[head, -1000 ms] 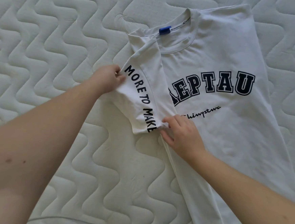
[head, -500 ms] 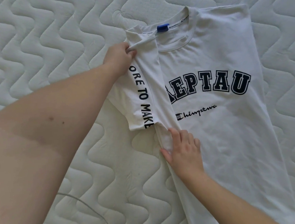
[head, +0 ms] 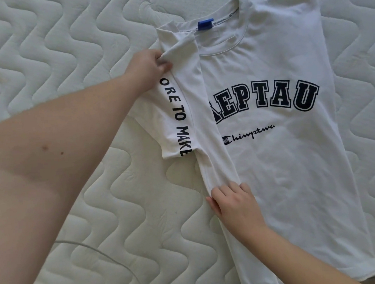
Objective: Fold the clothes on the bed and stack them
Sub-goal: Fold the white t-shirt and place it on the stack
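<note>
A white T-shirt with dark block letters lies face up on the quilted mattress. Its left side is folded inward, and the sleeve printed with "MORE TO MAKE" lies along that fold. My left hand pinches the cloth at the shoulder, near the top of the sleeve. My right hand rests on the folded left edge lower down, fingers pointing up the shirt and partly curled over the cloth. The blue neck label shows at the collar.
A thin white cable runs across the mattress at the lower left. The shirt's hem reaches the mattress's near edge at the bottom right. No other clothes are in view.
My left hand moved up from the sleeve's side to the shoulder and took hold there. My right hand slid down the folded edge, away from the sleeve's end.
</note>
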